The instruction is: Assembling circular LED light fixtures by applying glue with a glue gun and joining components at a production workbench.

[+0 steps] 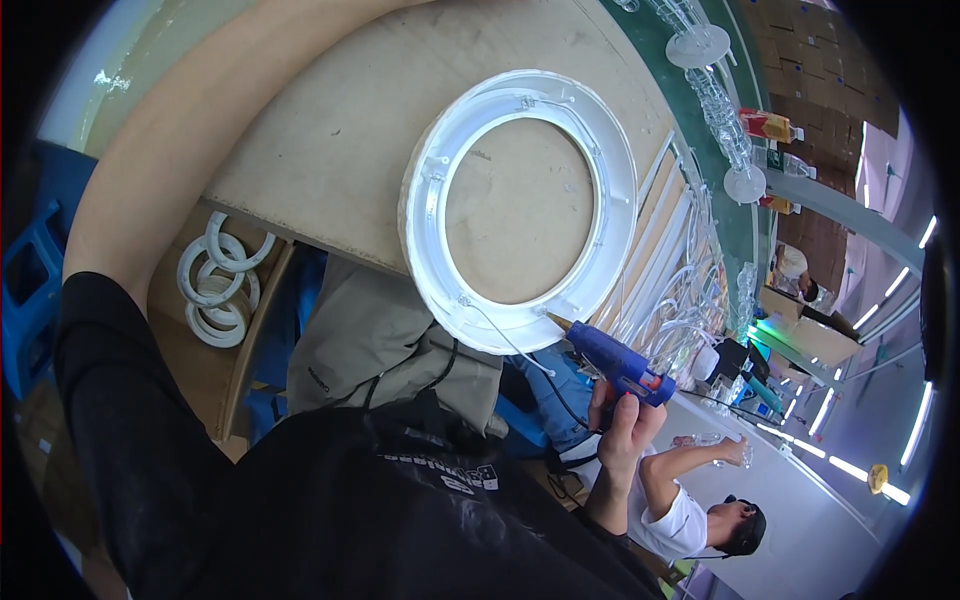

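Note:
My right hand (pixel 624 428) is wrapped round the handle of a blue hot glue gun (pixel 614 360). The gun's nozzle points at the lower rim of a white ring-shaped lamp housing (pixel 430 238), touching it or very close; I cannot tell which. The ring lies on the worktable with its hollow channel facing me, and small clips and thin wires sit inside that channel. One thin white wire (pixel 508 340) hangs out over the near rim. My left forearm (pixel 190 110) reaches across the table's left side, and its hand lies beyond the upper edge of the picture.
The beige worktable (pixel 340 150) has white strips and wires (pixel 665 250) along its right side. Beyond runs a green belt (pixel 690 90) with clear plastic pieces. A box at lower left holds white rings (pixel 215 290) beside a blue stool (pixel 35 290). A co-worker (pixel 690 510) sits at right.

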Available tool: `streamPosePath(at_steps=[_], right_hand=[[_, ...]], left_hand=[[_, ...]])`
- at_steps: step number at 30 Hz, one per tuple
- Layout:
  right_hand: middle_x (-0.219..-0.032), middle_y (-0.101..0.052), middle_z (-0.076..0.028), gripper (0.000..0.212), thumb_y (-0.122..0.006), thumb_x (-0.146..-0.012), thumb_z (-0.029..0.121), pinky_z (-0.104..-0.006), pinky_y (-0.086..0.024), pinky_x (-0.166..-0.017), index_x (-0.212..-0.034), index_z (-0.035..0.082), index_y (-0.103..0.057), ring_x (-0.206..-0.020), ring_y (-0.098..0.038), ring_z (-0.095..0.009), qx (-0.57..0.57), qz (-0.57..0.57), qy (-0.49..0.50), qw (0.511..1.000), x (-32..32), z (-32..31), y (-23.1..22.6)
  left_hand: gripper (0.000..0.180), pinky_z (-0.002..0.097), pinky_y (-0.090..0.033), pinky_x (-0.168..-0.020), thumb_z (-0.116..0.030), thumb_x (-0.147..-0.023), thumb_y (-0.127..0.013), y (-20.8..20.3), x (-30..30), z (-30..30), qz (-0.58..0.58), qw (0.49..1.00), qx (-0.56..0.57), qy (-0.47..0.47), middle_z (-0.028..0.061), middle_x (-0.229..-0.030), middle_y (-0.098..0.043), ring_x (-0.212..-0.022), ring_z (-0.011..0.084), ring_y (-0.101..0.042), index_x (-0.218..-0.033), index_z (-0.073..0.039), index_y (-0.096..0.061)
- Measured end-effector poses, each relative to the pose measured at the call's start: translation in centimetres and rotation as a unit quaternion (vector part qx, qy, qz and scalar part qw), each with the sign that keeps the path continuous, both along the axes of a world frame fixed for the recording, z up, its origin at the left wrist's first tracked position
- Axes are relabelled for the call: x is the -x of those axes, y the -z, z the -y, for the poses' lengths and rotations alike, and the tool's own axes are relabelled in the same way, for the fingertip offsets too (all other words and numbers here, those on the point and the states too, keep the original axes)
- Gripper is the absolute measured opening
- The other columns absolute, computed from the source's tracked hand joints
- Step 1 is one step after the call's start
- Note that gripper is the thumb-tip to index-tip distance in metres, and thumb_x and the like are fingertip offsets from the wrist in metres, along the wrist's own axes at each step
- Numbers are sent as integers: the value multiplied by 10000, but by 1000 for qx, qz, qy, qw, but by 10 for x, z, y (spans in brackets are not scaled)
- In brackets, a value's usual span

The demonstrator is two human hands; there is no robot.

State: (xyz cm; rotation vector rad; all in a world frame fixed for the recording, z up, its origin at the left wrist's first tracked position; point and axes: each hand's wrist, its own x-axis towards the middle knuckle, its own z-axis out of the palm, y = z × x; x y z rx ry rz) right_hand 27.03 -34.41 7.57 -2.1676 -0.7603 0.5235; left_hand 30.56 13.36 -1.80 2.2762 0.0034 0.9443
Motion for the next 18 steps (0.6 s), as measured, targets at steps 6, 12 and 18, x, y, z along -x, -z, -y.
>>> streamPosePath(at_steps=[6,12,18], right_hand=[[-689,-564,-83,426,-473,-1057,324,-217,-333,-421,-1148,-85,-551,-453,-472,-102,-1,-17,3,1000,0,0,-2],[-704,-570,-85,423,-473,-1054,321,-214,-338,-422,-1153,-82,-552,-454,-473,-102,9,-19,12,1000,2,0,-4],[-710,-572,-84,422,-477,-1055,325,-213,-342,-421,-1162,-76,-552,-455,-476,-102,12,-20,17,1000,3,-1,-5]], left_hand=[[210,433,-498,-595,-142,-835,-632,-1,2,0,-5,1000,8,6,228,-708,-653,-631,362,-658,-774,56,-665],[213,432,-496,-598,-143,-836,-632,-2,2,0,-3,1000,-2,4,227,-708,-654,-631,363,-654,-771,57,-665],[222,439,-490,-601,-146,-838,-630,-1,1,0,-8,1000,-2,5,234,-716,-648,-637,368,-649,-762,61,-653]])
